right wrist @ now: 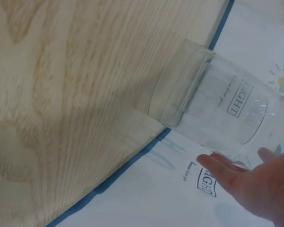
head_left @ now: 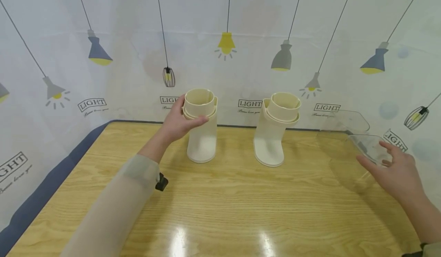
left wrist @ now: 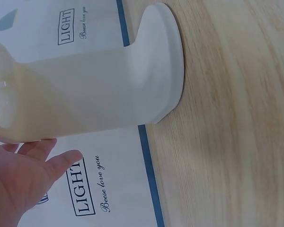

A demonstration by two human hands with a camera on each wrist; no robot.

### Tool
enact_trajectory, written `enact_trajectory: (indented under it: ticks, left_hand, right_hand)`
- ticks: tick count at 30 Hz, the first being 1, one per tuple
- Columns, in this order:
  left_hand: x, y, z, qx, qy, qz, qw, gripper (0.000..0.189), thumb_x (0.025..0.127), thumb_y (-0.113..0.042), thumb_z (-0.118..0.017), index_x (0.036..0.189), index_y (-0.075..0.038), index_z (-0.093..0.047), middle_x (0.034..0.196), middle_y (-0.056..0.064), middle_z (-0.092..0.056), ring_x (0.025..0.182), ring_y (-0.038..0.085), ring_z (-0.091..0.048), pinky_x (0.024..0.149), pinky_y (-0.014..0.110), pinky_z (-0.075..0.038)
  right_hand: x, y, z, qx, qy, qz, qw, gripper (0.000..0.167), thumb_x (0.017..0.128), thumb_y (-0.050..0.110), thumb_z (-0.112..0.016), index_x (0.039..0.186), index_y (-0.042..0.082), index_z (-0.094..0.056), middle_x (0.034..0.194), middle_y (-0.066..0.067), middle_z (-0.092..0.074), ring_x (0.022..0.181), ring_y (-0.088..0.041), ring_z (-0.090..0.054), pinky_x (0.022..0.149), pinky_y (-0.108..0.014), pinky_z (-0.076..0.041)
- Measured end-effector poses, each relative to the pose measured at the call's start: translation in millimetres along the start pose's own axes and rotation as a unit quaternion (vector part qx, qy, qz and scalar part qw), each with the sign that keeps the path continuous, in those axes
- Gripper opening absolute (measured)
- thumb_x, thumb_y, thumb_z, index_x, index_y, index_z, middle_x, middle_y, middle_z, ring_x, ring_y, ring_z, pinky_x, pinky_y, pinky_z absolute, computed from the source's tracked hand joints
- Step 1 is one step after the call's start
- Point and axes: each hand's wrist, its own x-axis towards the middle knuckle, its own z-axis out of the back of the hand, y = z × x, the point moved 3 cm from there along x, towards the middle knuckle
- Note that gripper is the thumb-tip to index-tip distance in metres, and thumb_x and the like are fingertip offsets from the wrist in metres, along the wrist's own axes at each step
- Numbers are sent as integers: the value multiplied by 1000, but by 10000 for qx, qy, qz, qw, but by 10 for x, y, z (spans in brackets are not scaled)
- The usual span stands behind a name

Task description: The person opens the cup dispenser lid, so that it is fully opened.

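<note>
Two cream plastic stands, each with a round collar on top and a rounded foot, stand upright near the table's back edge. In the head view my left hand (head_left: 179, 121) holds the left stand (head_left: 202, 142) at its collar, thumb across the front and other fingers round the side. The right stand (head_left: 270, 140) is untouched by either hand. At the far right, my right hand (head_left: 396, 171) curls round the upper part of a clear plastic container (right wrist: 217, 94). In the right wrist view the container stands upright on the table, with some fingers behind its wall.
The wooden table (head_left: 234, 195) ends at a dark blue edge along the back and left. Behind it hangs a white backdrop (head_left: 196, 12) printed with lamps. In the head view, overlapping transparent outlines make the number of clear containers hard to tell.
</note>
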Motion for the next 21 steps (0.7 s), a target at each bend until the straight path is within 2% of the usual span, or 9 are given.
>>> enact_trajectory:
  ticks: [6,10,13,15,18,21]
  left_hand:
    - [7,14,-2,16,-60,67,10000,108,87,-42,-94,171,-22,-30,157,10,-51,145,32,-53,123,57,-47]
    - [-13,33,-8,-9,-55,126,9999,110,86,-43,-94,172,-23,-28,159,10,-50,147,33,-52,123,58,-47]
    - [-43,42,-2,45,-37,260,9996,116,87,-47,-92,175,-24,-20,167,11,-44,156,36,-44,126,60,-43]
    - [-83,40,13,128,-87,405,9991,121,88,-52,-90,177,-22,-12,175,13,-35,162,38,-36,129,62,-38]
    - [-179,27,62,132,-221,495,9984,120,94,-55,-82,178,-19,-4,180,16,-23,167,40,-27,132,64,-31]
    - [-327,-24,126,116,-354,348,9987,108,100,-54,-74,177,-15,-10,177,18,-30,164,40,-33,131,64,-35]
  right_hand:
    - [8,-1,9,-20,43,-73,10000,105,107,61,-59,174,-2,-7,169,-51,2,133,-75,-43,88,-79,-54]
    - [-13,13,42,-25,46,-137,9999,110,105,63,-61,173,-3,-5,169,-51,6,146,-77,-22,95,-87,-42]
    - [-64,91,82,74,-246,-116,9996,109,105,60,-63,173,-3,-7,172,-45,10,151,-76,-12,101,-90,-35]
    - [-109,192,104,172,-592,56,9981,103,106,55,-64,173,-2,-12,176,-37,9,156,-71,-11,107,-89,-33]
    - [-182,424,117,245,-1145,533,9917,88,107,43,-62,172,0,-21,180,-28,-3,158,-64,-19,109,-86,-33]
    - [-235,686,80,252,-1295,1170,9843,77,107,33,-60,171,3,-29,180,-25,-15,155,-61,-27,101,-83,-35]
